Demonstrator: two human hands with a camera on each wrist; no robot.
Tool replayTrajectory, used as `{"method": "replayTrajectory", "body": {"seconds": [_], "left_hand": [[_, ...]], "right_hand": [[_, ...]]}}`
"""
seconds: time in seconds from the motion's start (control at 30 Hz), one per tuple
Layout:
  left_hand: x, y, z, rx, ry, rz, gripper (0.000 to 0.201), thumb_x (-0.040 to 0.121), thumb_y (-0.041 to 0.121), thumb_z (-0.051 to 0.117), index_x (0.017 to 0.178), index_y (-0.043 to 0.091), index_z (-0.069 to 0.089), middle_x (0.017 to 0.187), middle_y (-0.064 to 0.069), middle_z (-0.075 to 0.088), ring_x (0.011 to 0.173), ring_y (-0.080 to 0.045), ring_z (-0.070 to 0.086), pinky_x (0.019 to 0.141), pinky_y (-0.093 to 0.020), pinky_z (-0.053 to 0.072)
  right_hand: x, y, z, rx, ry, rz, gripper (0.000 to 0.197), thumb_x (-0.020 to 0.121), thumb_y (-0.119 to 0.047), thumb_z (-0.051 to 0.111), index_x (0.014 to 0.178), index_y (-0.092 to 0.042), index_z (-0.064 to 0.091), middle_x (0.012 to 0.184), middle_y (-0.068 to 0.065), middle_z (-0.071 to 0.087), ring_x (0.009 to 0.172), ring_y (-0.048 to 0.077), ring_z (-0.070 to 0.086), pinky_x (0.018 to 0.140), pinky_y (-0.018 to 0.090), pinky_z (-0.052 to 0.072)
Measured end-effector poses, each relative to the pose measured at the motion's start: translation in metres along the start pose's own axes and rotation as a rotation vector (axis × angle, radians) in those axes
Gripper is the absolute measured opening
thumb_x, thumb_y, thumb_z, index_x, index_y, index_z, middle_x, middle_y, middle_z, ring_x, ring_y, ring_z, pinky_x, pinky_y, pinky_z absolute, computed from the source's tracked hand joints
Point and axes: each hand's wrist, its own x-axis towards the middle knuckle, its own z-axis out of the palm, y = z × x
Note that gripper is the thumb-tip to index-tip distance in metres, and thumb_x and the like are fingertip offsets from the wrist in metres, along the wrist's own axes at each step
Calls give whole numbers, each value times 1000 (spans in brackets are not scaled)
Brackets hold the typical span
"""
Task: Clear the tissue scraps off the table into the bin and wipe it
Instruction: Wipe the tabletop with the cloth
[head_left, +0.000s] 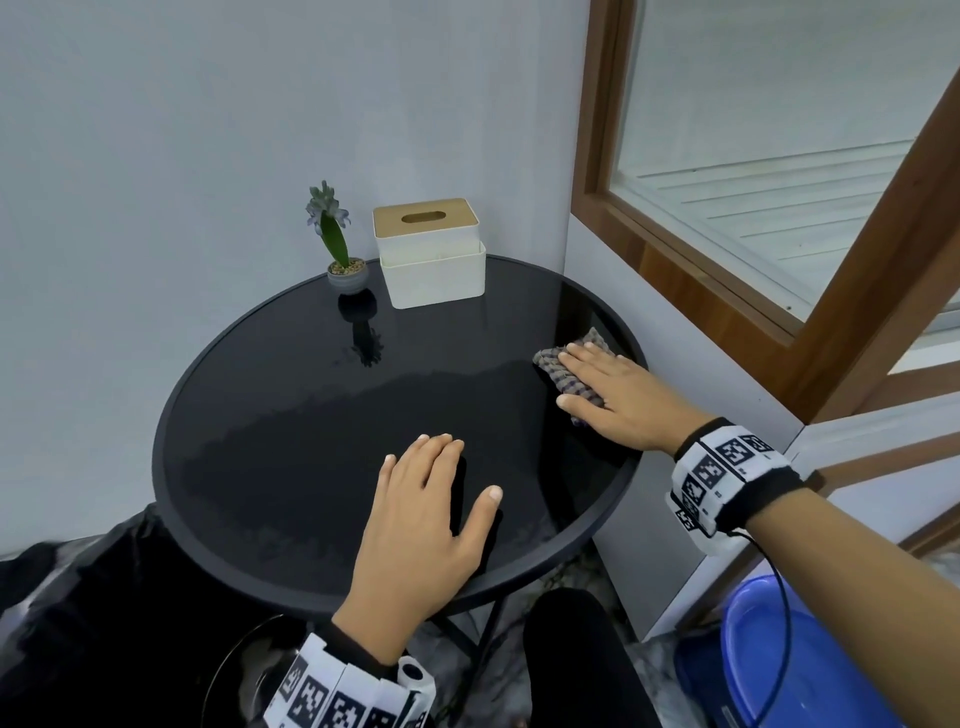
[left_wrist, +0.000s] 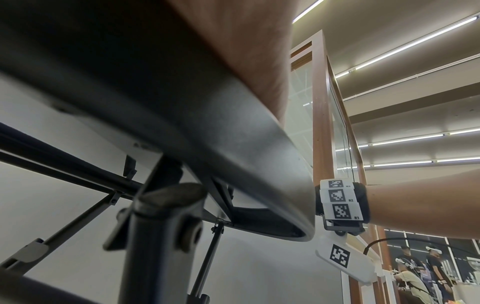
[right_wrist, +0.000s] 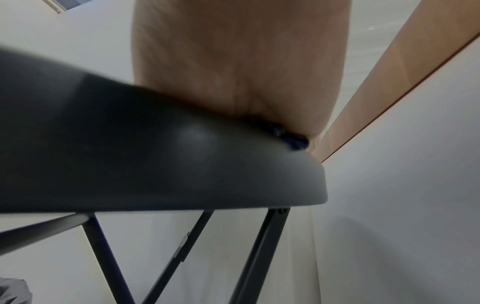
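Bin (head_left: 78, 613): black-lined, stood on the floor at the near left, below the tabletop (head_left: 291, 415) rim.
Potted plant (head_left: 340, 249): small grey pot, far left of the round black glass tabletop, against the wall.
Tissue box (head_left: 431, 254): white with a wooden lid, just right of the plant.
Left hand (head_left: 421, 525): lay flat on the near middle of the tabletop, fingers straight, its grip slack and holding nothing.
Cloth (head_left: 561, 371): grey, crumpled, lay on the right side of the tabletop near the rim.
Right hand (head_left: 618, 400): pressed flat on the cloth, fingers extended, not curled round it.
Blue basin (head_left: 810, 670): sat on the floor, near right.
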Motion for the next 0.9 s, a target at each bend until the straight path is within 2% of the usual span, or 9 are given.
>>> {"method": "replayTrajectory", "body": {"seconds": [0.17, 0.6, 0.77, 0.9], "left_hand": [[2, 0, 1, 12, -11, 10, 68, 92, 63, 35, 143, 18, 46, 148, 8, 43, 145, -11, 26, 120, -35, 10], [2, 0, -8, -63, -50, -16, 76, 87, 67, 32, 146, 18, 41, 151, 8, 37, 146, -10, 20, 117, -31, 6], [9, 2, -26, -90, -59, -52, 72, 92, 59, 46, 150, 17, 34, 156, 7, 30, 145, -9, 21, 120, -32, 19], [19, -2, -40, -62, -65, -54, 75, 92, 58, 47, 151, 16, 31, 157, 5, 28, 145, -10, 21, 116, -25, 18]], "right_hand": [[-2, -2, 4, -4, 39, 8, 71, 98, -60, 29, 158, -24, 14, 166, -6, 10, 153, 11, 5, 124, 35, 7], [-2, -6, -2, 48, 92, 28, 71, 96, -60, 37, 155, -22, 26, 163, -1, 24, 150, 17, 21, 123, 38, 15], [-12, -15, -6, 58, 105, 40, 77, 93, -65, 40, 153, -20, 30, 160, 2, 32, 147, 20, 29, 122, 38, 20], [-21, -28, -14, 75, 126, 21, 80, 90, -67, 45, 153, -20, 29, 159, 2, 34, 146, 21, 32, 119, 37, 25]]}}
